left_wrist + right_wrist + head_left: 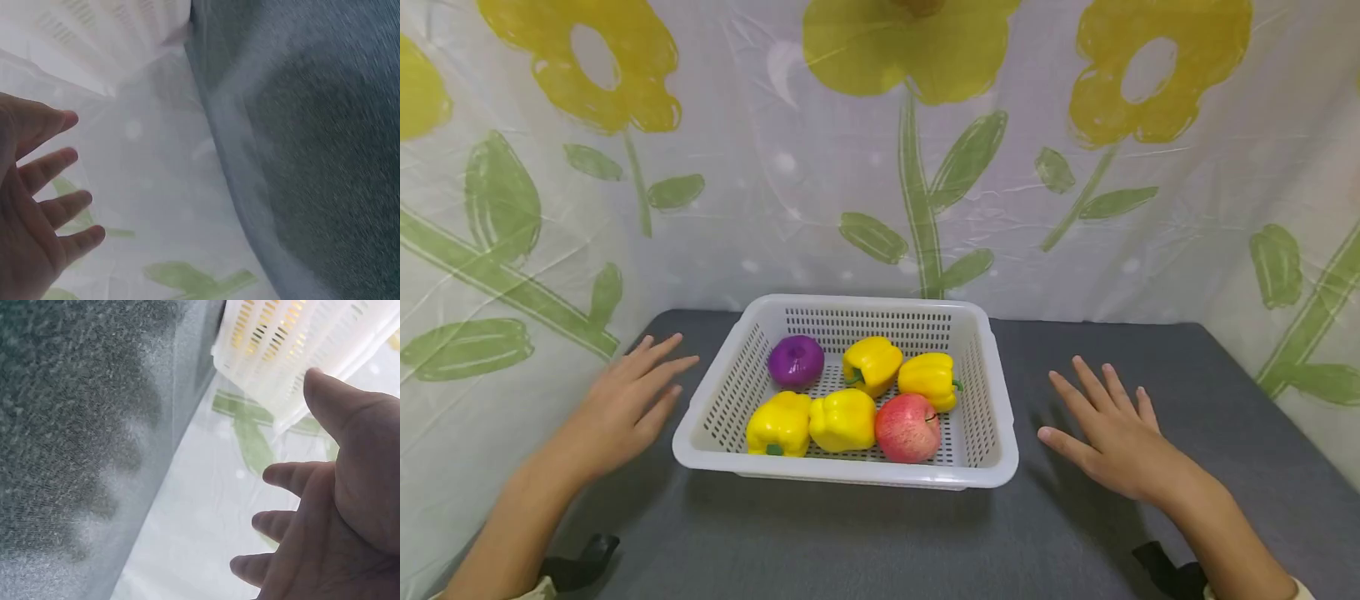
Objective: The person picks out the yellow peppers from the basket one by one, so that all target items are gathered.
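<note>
A white plastic basket (842, 472) with slotted walls stands between my two hands. Inside it at the back left lies a shiny purple onion (796, 362). Several yellow bell peppers (842, 420) lie around it, two toward the back right and two along the front. A red apple (907, 428) sits at the front right. My left hand (617, 410), fingers spread, is held to the left of the basket, apart from it. Off the basket's right side is my right hand (1112, 437), also spread and touching nothing. In the right wrist view the basket wall (262, 350) shows beyond the thumb.
A dark grey cloth (850, 542) covers the table under the basket. Behind and at both sides hangs a pale curtain (737, 208) printed with yellow flowers and green leaves. Black straps (580, 562) circle both wrists.
</note>
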Motion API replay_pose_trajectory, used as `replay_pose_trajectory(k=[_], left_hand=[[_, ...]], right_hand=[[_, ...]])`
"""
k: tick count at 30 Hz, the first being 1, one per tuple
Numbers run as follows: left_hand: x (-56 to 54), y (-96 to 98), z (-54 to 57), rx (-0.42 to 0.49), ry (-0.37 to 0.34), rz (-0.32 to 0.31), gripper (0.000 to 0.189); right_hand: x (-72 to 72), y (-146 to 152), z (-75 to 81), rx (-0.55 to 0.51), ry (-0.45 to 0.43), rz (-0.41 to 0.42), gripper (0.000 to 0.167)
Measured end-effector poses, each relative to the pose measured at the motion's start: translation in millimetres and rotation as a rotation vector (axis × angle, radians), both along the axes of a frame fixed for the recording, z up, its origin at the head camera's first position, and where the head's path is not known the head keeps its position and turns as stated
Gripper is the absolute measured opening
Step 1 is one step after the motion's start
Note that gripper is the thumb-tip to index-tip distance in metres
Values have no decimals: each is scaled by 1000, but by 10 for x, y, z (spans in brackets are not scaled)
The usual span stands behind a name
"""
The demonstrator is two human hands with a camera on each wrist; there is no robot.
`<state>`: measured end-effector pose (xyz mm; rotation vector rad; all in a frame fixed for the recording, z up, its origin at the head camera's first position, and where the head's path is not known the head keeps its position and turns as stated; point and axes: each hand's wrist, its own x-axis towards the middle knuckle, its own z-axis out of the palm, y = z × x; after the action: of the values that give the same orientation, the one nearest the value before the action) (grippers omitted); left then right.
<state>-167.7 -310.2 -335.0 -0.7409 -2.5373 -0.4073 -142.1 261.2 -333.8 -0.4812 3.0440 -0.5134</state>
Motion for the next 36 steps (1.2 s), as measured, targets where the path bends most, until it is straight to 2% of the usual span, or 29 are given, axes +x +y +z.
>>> replay_pose_trajectory(k=[4, 13, 18, 21, 25, 29, 32, 36], left_hand=[[25, 116, 57, 27, 41, -69, 40], [236, 430, 200, 45, 15, -189, 40], [322, 654, 247, 9, -55, -268, 39], [376, 778, 257, -16, -109, -286, 32], [406, 928, 226, -35, -219, -284, 28], [394, 1033, 180, -38, -288, -326, 28], [384, 1100, 157, -35, -292, -383, 21], [382, 1187, 127, -44, -305, -402, 15]], right_hand=[[-12, 9, 8, -1, 16, 16, 84], [-72, -27, 80, 12, 74, 83, 75], [-103, -85, 146, 8, 114, 97, 70], [-126, -128, 179, -8, 158, 109, 67], [-167, -182, 223, -47, 225, 129, 61], [-204, -263, 282, -89, 295, 159, 57], [-227, -348, 332, -104, 322, 162, 55], [-276, -471, 380, -125, 314, 150, 54]])
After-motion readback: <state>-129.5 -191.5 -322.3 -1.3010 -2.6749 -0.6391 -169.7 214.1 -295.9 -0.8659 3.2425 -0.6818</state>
